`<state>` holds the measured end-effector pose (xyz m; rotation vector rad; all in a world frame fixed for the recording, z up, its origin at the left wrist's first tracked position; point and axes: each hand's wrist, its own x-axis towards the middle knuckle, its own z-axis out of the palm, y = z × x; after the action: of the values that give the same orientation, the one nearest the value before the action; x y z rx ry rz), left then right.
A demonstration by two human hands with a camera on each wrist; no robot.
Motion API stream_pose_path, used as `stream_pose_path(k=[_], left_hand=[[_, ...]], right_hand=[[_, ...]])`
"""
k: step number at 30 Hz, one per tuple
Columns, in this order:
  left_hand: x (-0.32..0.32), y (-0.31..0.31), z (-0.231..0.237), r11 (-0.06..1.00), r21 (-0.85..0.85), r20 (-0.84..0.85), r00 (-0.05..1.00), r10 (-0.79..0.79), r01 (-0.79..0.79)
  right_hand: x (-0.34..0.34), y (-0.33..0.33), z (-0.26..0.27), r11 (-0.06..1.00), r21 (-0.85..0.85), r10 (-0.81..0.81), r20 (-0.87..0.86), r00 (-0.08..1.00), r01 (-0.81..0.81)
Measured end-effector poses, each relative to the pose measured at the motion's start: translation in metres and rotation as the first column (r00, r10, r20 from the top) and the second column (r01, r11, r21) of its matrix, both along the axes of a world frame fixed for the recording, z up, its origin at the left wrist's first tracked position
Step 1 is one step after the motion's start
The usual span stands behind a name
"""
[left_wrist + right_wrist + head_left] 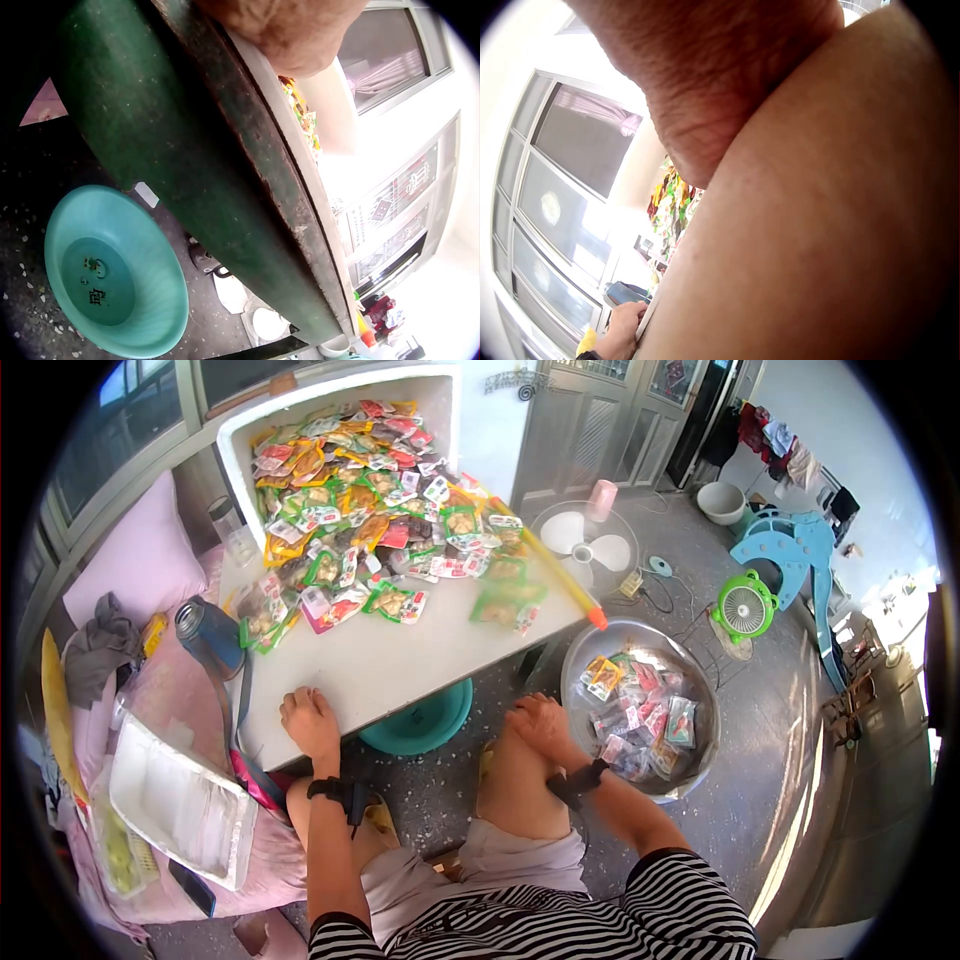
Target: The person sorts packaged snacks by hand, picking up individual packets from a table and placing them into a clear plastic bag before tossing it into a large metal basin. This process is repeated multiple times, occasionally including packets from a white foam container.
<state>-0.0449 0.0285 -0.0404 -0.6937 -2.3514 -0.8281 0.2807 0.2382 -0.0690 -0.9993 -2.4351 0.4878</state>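
Note:
My left hand (pixel 311 718) rests on the near edge of the white table (pixel 390 670), fingers loosely bent, holding nothing. In the left wrist view part of that hand (pixel 292 30) lies over the table edge. My right hand (pixel 543 722) rests on my right knee, with no object in it; in the right wrist view the hand (pixel 712 82) sits against the bare leg (pixel 795 225). A heap of small sealed food packets (pixel 380 510) spills from a tipped white foam box (pixel 236 450) onto the table. To the right, a metal basin (pixel 712 730) holds several packets (pixel 640 710).
A yellow stick with an orange end (pixel 560 570) lies along the table's right edge. A blue flask (pixel 208 635) stands at the left, near a white foam tray (pixel 180 795). Under the table sits a teal basin (pixel 161 262). A green fan (pixel 745 607) stands beyond the metal basin.

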Motion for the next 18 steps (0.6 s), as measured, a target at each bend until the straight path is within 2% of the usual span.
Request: stream_pose_path(k=[6,13,18], left_hand=[[0.000,0.001,-0.001,1.000,0.008,0.001,1.000,0.024,-0.024],[0.002,0.002,0.000,0.999,0.036,0.027,0.999,0.026,-0.027],[0.002,-0.001,0.001,0.999,-0.006,0.006,0.999,0.037,-0.037]], right_hand=[[-0.001,-0.004,0.019,0.997,-0.003,0.080,-0.027,0.996,-0.080],[-0.001,0.004,0.008,0.996,-0.016,0.082,-0.045,0.996,-0.083],[-0.001,0.001,0.019,0.988,-0.125,0.090,-0.029,0.996,-0.093]])
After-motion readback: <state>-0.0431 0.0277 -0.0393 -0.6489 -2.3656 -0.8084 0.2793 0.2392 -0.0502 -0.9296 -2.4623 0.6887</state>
